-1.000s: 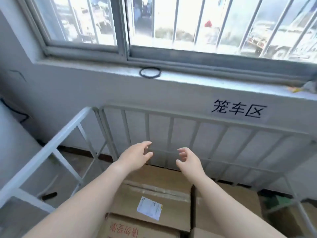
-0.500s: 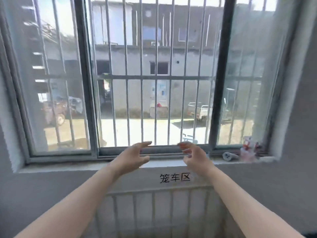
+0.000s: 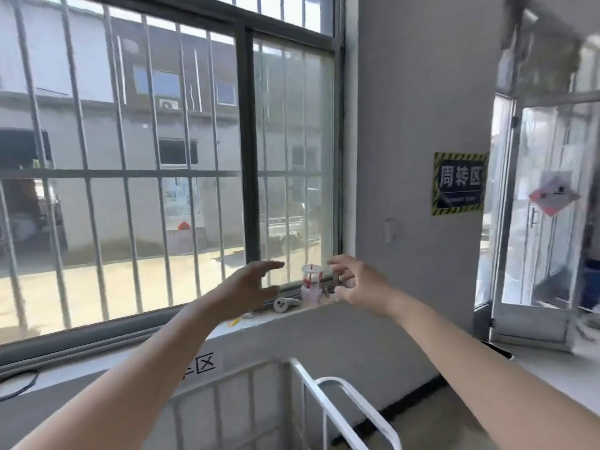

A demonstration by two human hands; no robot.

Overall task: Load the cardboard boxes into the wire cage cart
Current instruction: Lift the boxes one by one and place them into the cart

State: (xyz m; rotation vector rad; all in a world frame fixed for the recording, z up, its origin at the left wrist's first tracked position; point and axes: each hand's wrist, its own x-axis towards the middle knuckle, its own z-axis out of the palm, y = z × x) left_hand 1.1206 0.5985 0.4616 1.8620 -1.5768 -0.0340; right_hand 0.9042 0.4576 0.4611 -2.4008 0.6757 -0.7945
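Head view: holds left hand [image 3: 250, 285] and right hand [image 3: 357, 284] out near centre, apart, both loosely open, gripping nothing; shows wire cage cart [image 3: 300, 368] rim at 6 o'clock, no cardboard boxes visible; cannot tell how many loaded, probably more to fetch

The wire cage cart [image 3: 306, 381] is white and the wall [image 3: 406, 125] grey. The sign [image 3: 459, 183] is dark blue with white characters and a yellow-and-black striped border. The cup [image 3: 311, 280] is clear with red markings.
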